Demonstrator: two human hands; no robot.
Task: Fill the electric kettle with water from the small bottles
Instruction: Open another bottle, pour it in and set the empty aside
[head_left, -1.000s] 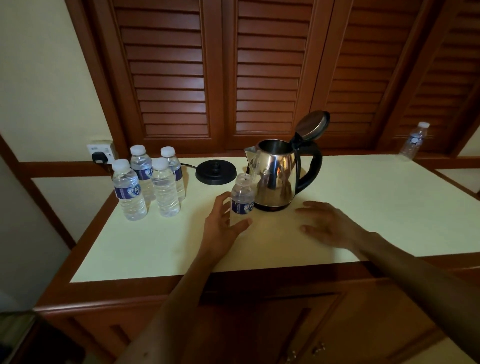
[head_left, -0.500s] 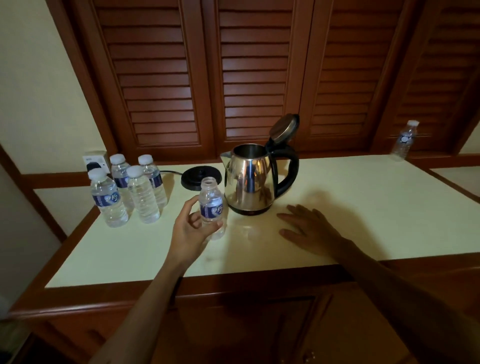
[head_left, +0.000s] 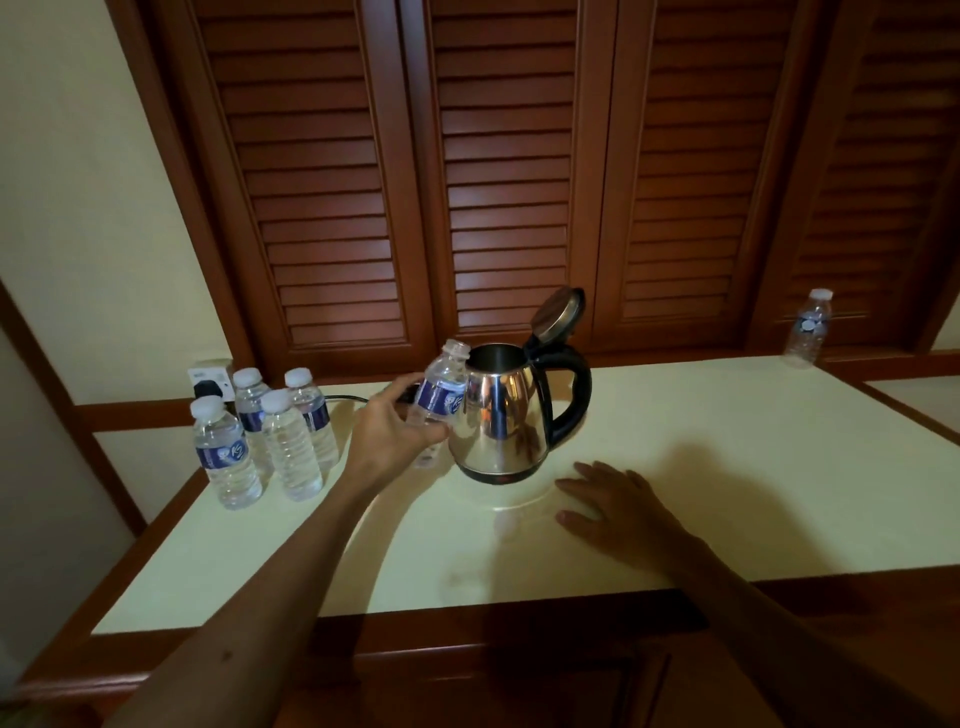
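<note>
A steel electric kettle (head_left: 506, 415) with a black handle stands on the cream counter (head_left: 727, 467), its lid hinged open. My left hand (head_left: 387, 434) grips a small uncapped water bottle (head_left: 441, 389) with a blue label, lifted off the counter and tilted to the right, its mouth at the kettle's rim. My right hand (head_left: 618, 506) lies flat on the counter, fingers straight, just right of the kettle's foot. Several capped small bottles (head_left: 260, 436) stand in a cluster at the left.
Behind my left hand lies the kettle's black cord (head_left: 345, 398), running to a wall socket (head_left: 208, 379). One more capped bottle (head_left: 808, 327) stands at the far right by the brown louvred doors (head_left: 519, 182). A wooden edge (head_left: 467, 639) borders the counter's front.
My left hand took hold of the uncapped bottle, lifted it from the counter and tipped it toward the kettle's opening. My right hand stayed flat on the counter.
</note>
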